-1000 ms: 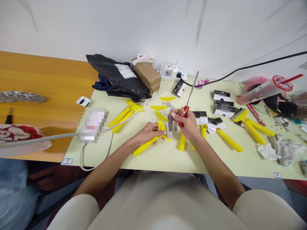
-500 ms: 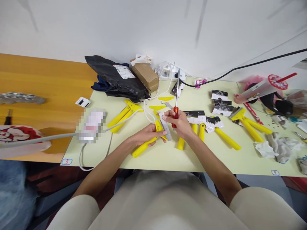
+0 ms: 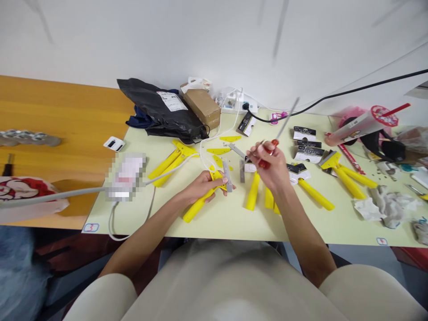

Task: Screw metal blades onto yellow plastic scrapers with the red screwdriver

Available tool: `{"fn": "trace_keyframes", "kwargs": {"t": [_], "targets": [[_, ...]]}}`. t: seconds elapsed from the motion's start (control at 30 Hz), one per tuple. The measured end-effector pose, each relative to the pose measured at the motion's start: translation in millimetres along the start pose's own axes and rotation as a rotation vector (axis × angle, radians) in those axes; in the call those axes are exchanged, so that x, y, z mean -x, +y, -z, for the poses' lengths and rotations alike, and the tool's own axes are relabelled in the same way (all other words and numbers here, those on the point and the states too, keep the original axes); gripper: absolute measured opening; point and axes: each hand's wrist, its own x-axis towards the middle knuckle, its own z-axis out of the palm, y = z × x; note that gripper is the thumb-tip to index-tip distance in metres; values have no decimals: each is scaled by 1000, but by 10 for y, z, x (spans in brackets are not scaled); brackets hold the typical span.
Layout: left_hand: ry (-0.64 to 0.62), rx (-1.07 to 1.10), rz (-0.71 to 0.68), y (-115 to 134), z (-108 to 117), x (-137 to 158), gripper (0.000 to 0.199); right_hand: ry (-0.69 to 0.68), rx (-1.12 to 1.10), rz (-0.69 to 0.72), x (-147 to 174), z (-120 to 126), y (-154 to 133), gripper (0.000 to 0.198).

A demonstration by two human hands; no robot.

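Note:
My left hand (image 3: 204, 185) is closed around a yellow scraper (image 3: 198, 209), its handle pointing toward me. A flat metal plate (image 3: 227, 176) lies against the scraper's head, under my left thumb. Raised over the table, my right hand (image 3: 273, 166) grips a screwdriver (image 3: 274, 142) with a red handle; its blurred shaft points up and to the right. Between the hands lies a loose metal strip (image 3: 242, 171), with another metal strip (image 3: 236, 150) behind it. Several yellow triangular pieces (image 3: 230, 138) and tiny screws lie beyond my left hand.
Yellow scrapers (image 3: 169, 160) lie at left, and more scrapers (image 3: 351, 178) at right. Black-and-white cards (image 3: 305, 133) are spread behind my right hand. A black bag (image 3: 177, 118), a cardboard box (image 3: 203, 107) and a power strip (image 3: 230, 103) stand along the wall. A tall cup (image 3: 361, 127) leans at right.
My right hand has moved away from the scraper's plate, to the right and up, and the screwdriver shaft now tilts right. My left hand stays nearly in place with the scraper.

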Motion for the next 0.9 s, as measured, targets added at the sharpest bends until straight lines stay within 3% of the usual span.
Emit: {"fn": "trace_keyframes", "kwargs": {"t": [0.1,0.23,0.4,0.5,0.57,0.77,0.9], "targets": [[8,-29,8,-26,21,-20,40,38,333,157,-235,263,-175,52],[99,-92,4,-111,35,-75,43,45,1016,299,-622,609,-140,42],[153,-113,18,-138,37,-104,43,-25,1420,410,-819,667,70,12],[154,-82,11,-124,11,-111,41,-77,1467,554,-654,484,101,24],[149,-67,0,-116,-15,-118,40,-86,1413,530,-460,313,80,21],[92,-65,-38,-51,-123,-137,41,-302,964,-26,13,-83,-12,45],[-6,4,-8,30,-220,-152,43,-264,898,-60,37,-73,-88,41]]}}
